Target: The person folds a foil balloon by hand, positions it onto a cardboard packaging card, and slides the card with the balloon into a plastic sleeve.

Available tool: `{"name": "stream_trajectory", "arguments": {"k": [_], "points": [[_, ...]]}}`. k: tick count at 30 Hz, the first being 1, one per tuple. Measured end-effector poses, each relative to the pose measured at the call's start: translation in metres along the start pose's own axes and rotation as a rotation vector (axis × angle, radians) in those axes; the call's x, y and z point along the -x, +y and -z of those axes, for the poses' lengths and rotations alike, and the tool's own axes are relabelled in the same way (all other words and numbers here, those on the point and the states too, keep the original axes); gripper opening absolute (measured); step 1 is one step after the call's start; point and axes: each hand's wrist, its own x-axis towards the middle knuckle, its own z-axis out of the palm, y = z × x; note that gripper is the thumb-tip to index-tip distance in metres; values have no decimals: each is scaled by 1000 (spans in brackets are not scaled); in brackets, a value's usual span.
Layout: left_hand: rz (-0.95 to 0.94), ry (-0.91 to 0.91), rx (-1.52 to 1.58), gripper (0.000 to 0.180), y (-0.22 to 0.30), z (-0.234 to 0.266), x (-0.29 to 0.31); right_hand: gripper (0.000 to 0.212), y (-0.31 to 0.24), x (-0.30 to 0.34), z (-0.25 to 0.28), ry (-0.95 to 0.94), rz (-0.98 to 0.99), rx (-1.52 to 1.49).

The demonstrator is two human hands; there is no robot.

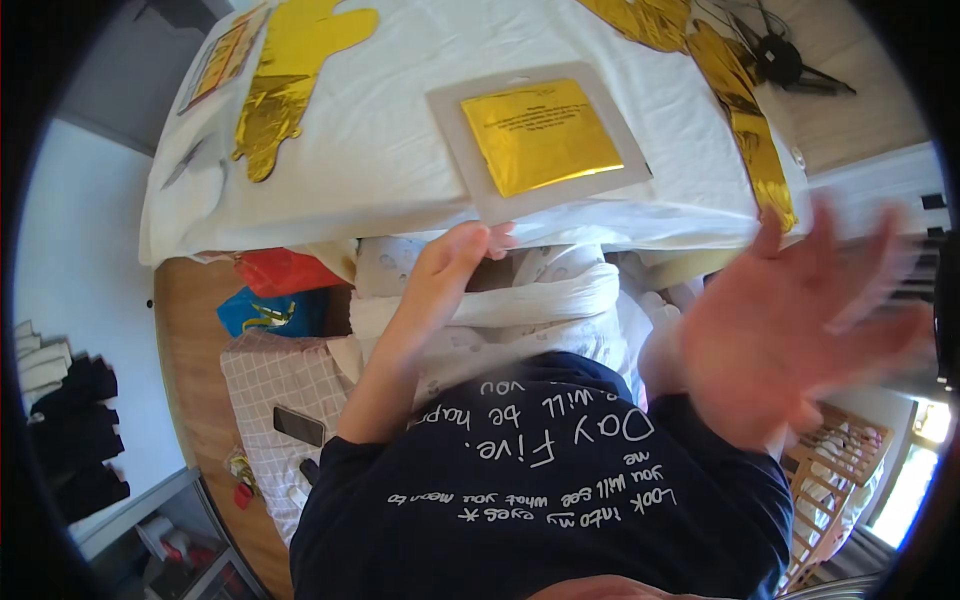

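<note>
A flat packet with a folded gold foil balloon under a clear, grey-edged sleeve lies on the white-covered bed. Just below its near corner, at the bed's edge, is my left hand. The thumb and fingers there are curled together; I cannot make out what, if anything, is between them. Raised at the right, my right hand is blurred by motion, its fingers spread and nothing in it. One flat gold foil balloon lies at the far left. Another gold foil balloon stretches along the right side of the bed.
A black cabled device sits at the back right, and a printed package at the far left. Below the bed's edge are a red bag and a blue bag. A phone rests on checked cloth at my left.
</note>
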Motion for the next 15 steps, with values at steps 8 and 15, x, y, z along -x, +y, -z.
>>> {"name": "stream_trajectory", "arguments": {"k": [8,15], "points": [[39,17,-15,35,6,-4,7,59,22,-58,38,98,44,433],[20,50,-127,28,14,4,14,53,32,-78,51,-100,56,416]]}}
